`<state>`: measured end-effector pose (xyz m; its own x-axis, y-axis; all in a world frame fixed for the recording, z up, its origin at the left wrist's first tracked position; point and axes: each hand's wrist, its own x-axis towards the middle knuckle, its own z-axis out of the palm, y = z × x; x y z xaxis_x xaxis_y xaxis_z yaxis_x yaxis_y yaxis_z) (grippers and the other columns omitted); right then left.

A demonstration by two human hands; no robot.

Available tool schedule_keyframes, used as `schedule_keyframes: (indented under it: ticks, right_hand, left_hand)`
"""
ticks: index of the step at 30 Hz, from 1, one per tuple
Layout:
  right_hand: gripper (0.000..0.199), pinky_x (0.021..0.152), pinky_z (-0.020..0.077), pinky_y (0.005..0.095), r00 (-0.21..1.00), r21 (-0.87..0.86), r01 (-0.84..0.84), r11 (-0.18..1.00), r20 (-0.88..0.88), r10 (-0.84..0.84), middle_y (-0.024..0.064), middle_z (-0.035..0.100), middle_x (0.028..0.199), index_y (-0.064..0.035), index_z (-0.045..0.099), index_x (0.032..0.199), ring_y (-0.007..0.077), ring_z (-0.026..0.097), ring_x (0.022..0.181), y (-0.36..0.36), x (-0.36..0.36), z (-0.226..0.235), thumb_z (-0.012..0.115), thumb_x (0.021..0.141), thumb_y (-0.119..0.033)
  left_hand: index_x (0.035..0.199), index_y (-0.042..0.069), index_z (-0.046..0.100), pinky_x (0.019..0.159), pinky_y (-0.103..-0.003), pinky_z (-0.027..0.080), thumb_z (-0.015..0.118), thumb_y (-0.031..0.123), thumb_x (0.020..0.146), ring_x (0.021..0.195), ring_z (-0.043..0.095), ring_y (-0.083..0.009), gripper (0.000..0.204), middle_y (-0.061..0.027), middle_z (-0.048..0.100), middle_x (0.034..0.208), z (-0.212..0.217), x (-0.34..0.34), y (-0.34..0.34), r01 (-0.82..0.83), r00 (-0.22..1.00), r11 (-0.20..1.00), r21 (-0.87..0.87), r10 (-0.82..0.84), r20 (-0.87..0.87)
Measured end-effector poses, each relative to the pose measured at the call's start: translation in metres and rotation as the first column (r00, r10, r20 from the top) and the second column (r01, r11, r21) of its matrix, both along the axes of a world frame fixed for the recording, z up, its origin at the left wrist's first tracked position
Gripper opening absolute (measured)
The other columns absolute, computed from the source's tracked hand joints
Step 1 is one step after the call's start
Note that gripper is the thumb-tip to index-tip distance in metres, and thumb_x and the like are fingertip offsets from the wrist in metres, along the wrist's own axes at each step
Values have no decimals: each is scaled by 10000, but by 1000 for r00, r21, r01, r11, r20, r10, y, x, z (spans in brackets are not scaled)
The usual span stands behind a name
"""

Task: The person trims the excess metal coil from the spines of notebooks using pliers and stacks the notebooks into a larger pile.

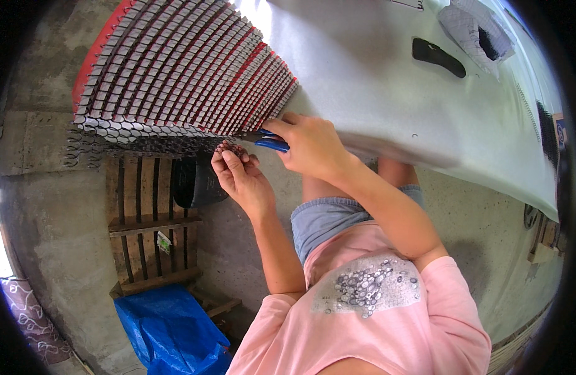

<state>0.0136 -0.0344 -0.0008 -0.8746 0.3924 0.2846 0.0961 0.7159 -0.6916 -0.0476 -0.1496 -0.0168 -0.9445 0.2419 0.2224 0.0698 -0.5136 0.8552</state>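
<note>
Right at the near edge of the dark wire grid [175, 78], and it's close work! The grid sits toward the left of the pale tabletop [363, 81], its wires overhanging the front. The right hand [316, 147] is wrapped around blue-handled pliers [273, 145]; whether their tips bite on wire, I can't tell from here. Just beside it, apart from it, the left hand [243, 181] pinches a bunch of small dark metal bits [228, 149]. There's the danger: loosen those fingertips and pieces could drop to the floor, well below. A slip of the pliers could nip a finger, so near are the hands, and those overhanging wire ends could snag skin.
</note>
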Motion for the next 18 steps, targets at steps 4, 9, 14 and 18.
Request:
schedule_keyframes:
  ticks: [4,9,14,18]
  right_hand:
    - [367,766,430,411,1000,-32,-1,999,21,1,64,587,922,-154,590,982,248,587,888,2,3,3,716,639,-185]
    - [503,887,322,471,972,233,128,964,-224,-75,34,533,1016,-170,567,1101,221,501,1012,5,9,6,727,626,-214]
    - [518,890,320,454,973,231,109,967,-223,-57,43,537,1023,-163,565,1103,221,505,1014,5,5,10,734,615,-203]
    - [509,889,316,473,976,256,117,959,-210,-63,36,536,1003,-157,571,1100,219,502,1006,6,8,12,736,624,-225]
  left_hand:
    - [1035,22,490,604,-233,392,452,164,961,724,437,-96,165,-22,504,862,0,6,1,-39,993,996,86,29,118]
    - [1070,-21,501,676,-263,475,462,130,932,790,489,-146,208,-97,530,926,-7,-2,-16,79,877,876,477,-288,384]
    - [1135,-39,507,851,-289,509,499,202,902,972,538,-213,335,-172,540,1081,9,-5,-14,121,827,842,526,-379,416]
    - [1115,-20,518,780,-249,500,522,194,911,909,535,-176,295,-119,546,1041,16,-9,-11,144,917,914,380,-267,296]
